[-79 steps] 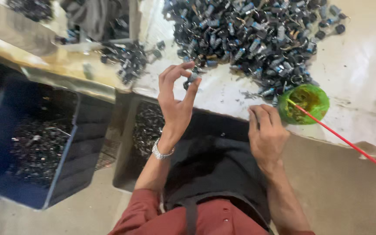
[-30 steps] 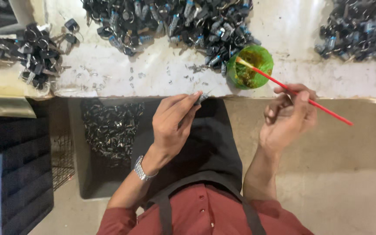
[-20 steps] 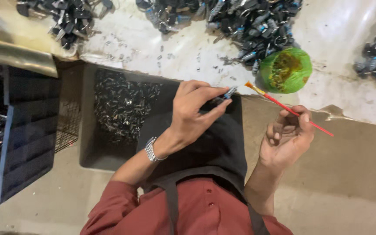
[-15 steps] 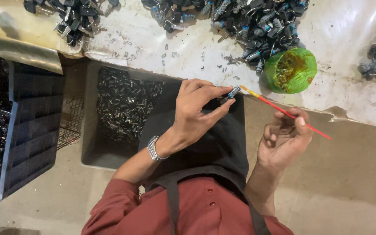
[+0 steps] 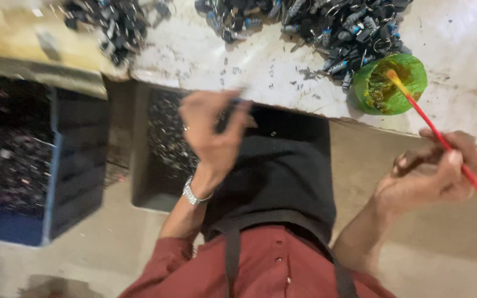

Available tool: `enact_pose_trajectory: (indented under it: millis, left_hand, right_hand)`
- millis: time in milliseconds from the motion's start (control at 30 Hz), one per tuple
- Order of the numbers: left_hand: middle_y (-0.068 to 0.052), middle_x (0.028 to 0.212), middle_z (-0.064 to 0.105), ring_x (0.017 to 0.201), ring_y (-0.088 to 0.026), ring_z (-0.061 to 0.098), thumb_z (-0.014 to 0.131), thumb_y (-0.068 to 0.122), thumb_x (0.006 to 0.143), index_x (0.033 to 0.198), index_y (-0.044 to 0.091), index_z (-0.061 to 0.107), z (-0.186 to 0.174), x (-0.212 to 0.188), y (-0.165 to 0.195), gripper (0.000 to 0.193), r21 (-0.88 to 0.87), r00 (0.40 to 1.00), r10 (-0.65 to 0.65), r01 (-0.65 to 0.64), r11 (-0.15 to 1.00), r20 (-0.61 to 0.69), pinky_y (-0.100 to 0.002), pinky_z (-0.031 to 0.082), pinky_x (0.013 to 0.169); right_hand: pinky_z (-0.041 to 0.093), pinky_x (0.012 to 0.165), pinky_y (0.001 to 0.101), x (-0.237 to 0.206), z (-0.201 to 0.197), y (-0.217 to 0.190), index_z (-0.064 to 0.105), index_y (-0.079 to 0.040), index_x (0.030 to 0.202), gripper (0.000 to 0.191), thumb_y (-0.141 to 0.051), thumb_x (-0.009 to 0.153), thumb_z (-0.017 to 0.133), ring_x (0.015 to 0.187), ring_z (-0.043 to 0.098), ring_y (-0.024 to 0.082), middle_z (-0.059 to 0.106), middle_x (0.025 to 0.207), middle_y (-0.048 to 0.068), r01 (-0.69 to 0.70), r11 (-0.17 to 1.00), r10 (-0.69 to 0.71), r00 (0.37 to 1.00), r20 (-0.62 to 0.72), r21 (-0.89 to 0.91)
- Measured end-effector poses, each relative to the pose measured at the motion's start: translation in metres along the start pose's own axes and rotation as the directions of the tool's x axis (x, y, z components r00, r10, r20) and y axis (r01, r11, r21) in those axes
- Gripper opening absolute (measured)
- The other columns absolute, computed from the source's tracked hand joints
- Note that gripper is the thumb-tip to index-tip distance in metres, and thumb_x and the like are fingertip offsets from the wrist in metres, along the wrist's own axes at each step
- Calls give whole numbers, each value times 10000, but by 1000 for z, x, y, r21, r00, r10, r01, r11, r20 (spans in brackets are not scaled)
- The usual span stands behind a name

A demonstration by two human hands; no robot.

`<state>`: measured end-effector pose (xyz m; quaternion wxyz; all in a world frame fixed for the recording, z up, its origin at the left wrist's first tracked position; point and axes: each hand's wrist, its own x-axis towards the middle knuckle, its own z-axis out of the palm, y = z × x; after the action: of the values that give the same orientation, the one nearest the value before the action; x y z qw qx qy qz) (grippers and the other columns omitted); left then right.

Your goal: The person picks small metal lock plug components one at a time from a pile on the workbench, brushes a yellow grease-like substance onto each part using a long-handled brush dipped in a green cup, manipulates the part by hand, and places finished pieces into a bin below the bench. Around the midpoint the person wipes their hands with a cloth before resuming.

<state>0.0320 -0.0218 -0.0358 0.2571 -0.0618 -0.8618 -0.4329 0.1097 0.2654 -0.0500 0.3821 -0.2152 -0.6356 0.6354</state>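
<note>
The right hand [image 5: 432, 179] is closed around the shaft of a thin red brush [image 5: 443, 144], fingers curled and pinching it just below the middle. The brush slants up and to the left, and its yellowish tip sits inside a small green bowl [image 5: 409, 69] that stands on the white worktop [image 5: 260, 60] near its front edge. The bowl's inside is smeared with a yellow-brown paste. The left hand [image 5: 213, 132] is raised over the front edge of the worktop, fingers drawn together on a small dark part [image 5: 222, 118]; motion blur hides the exact grip and the part's shape. A metal watch [image 5: 194, 194] sits on the left wrist. A heap of small dark metal parts [image 5: 327, 22] lies on the worktop just behind the bowl, and a second heap [image 5: 114, 25] lies farther left. Below the worktop, a grey bin [image 5: 155, 143] holding dark parts stands beside a blue crate [image 5: 45, 165], also filled. The person wears a dark apron [image 5: 277, 182] over a red shirt [image 5: 260, 270].
</note>
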Motion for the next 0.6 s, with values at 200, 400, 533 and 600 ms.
enact_pose_trajectory:
  millis: [200,400,533,600]
  left_hand:
    - [-173,1436,514,1398,-344,395,728,37,921,1387,-7,554,-18,34,-23,500,225,985,86,-51,973,-150,-463,281,1193]
    - [-17,1334,640,1312,-262,542,775,122,986,1330,187,669,24,48,-37,367,267,987,94,-126,955,130,-447,386,1167]
    - [-91,1324,599,1247,-318,520,736,182,945,1384,158,625,46,53,-54,454,375,977,143,-195,906,161,-476,391,1082]
    - [-99,1301,592,1224,-323,523,719,191,962,1385,161,628,52,58,-56,434,435,974,134,-201,878,182,-477,397,1069]
  right_hand:
    - [332,497,215,-6,11,8,611,28,1140,144,-93,1196,665,574,464,68,629,871,86,-79,989,94,989,118,-124]
    - [405,542,202,-34,1,12,600,24,1069,202,-114,1169,707,630,520,61,597,817,34,-69,982,95,985,146,-176]
    - [467,692,252,-47,27,9,686,-13,1215,137,-119,1150,741,768,562,113,635,975,64,118,919,96,859,503,-377]
    - [509,695,330,-49,49,5,693,-76,1319,294,-162,1050,771,757,593,175,649,1113,95,344,763,97,777,622,-548]
